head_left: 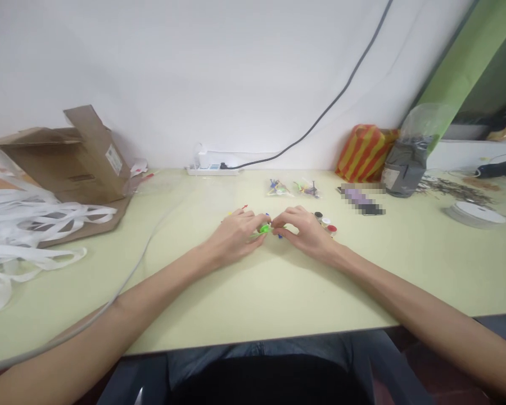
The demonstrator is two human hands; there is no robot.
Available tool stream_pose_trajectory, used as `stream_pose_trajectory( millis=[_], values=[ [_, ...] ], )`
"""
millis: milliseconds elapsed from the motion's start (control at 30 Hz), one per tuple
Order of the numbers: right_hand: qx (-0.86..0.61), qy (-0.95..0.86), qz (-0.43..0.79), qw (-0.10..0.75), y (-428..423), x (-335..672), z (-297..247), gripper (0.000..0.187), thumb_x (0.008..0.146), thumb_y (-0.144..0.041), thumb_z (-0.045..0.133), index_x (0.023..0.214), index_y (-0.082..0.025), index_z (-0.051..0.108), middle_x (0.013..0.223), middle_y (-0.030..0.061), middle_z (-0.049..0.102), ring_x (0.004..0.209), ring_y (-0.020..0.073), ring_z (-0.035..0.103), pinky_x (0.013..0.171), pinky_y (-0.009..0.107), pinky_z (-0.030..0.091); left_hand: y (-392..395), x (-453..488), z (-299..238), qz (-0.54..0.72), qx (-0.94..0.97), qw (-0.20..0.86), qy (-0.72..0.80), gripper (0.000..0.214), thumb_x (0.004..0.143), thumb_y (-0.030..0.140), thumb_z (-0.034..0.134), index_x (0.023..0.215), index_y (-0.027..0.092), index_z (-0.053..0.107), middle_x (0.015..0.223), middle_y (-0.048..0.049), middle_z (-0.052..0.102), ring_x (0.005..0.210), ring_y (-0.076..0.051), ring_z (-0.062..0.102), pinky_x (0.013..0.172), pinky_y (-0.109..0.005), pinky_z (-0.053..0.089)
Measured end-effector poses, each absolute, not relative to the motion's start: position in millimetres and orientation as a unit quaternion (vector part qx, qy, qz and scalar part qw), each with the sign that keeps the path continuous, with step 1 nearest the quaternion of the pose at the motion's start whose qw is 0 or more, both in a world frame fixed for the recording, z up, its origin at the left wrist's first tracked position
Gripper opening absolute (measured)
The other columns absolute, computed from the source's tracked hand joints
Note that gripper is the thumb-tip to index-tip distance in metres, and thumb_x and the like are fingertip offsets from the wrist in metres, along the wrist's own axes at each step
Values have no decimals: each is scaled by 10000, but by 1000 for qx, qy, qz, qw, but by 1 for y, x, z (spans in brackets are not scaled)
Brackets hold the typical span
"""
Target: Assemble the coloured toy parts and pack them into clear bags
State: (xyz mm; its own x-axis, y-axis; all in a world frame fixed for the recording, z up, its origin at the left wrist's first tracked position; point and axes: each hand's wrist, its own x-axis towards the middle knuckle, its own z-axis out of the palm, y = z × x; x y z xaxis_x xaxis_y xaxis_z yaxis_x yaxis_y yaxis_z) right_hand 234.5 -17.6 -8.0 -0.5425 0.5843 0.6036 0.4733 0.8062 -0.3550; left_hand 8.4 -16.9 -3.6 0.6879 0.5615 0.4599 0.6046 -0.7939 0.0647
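Close together over the middle of the table (253,298), my two hands work at a small bright green piece (264,229). My left hand (239,233) pinches this piece between thumb and fingers. From the other side, my right hand (302,229) has thumb and fingertips brought together beside it; what they grip is too small to make out. Little blue bits show just behind and below the fingertips. Beyond my left hand lies a small red piece (245,207). Small pots with a black lid (318,215) and a red lid (331,229) stand by my right hand.
Two clear bags of colourful small parts (278,187) lie farther back. A power strip (213,170) sits against the wall. At left are a cardboard box (67,163), white strapping (34,225) and a grey cable (145,247); at right, a striped bag (365,153) and white spool (476,214).
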Motion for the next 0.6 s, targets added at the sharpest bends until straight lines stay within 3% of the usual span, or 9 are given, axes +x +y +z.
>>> stream_pose_trajectory(
  millis=[133,233,333,433,600],
  values=[
    [-309,-853,166,387,-17,235,-7,24,931,-203,632,933,-226,636,840,6,732,842,180,673,857,334,452,-16,8,-2,-226,-922,35,-312,172,981,277,484,1070,213,616,937,-38,681,910,-202,628,989,-415,442],
    [-310,-842,222,381,-14,238,-5,110,930,-229,628,1040,-232,624,854,0,727,849,176,685,821,313,474,-15,8,-3,-230,-926,41,-297,186,984,271,491,1076,220,644,1000,-51,667,955,-204,614,1016,-428,439],
    [-331,-842,184,384,-6,247,-4,175,928,-218,607,1102,-232,618,921,23,717,908,185,662,832,319,469,-14,6,-4,-231,-926,46,-296,197,963,286,536,1098,232,670,1013,-51,640,949,-201,609,1036,-448,443],
    [-368,-845,124,368,4,261,0,129,908,-213,618,1033,-210,649,942,50,699,904,199,624,800,324,463,-12,4,-6,-218,-930,43,-293,186,944,275,561,1070,236,692,991,-45,628,934,-199,610,1060,-470,438],
    [-402,-878,121,229,11,289,14,82,874,-248,664,851,-190,717,887,62,697,874,217,620,804,349,470,-10,3,-6,-208,-938,45,-273,213,936,248,551,1106,232,680,994,-49,636,956,-210,615,1048,-480,441]
  ],
)
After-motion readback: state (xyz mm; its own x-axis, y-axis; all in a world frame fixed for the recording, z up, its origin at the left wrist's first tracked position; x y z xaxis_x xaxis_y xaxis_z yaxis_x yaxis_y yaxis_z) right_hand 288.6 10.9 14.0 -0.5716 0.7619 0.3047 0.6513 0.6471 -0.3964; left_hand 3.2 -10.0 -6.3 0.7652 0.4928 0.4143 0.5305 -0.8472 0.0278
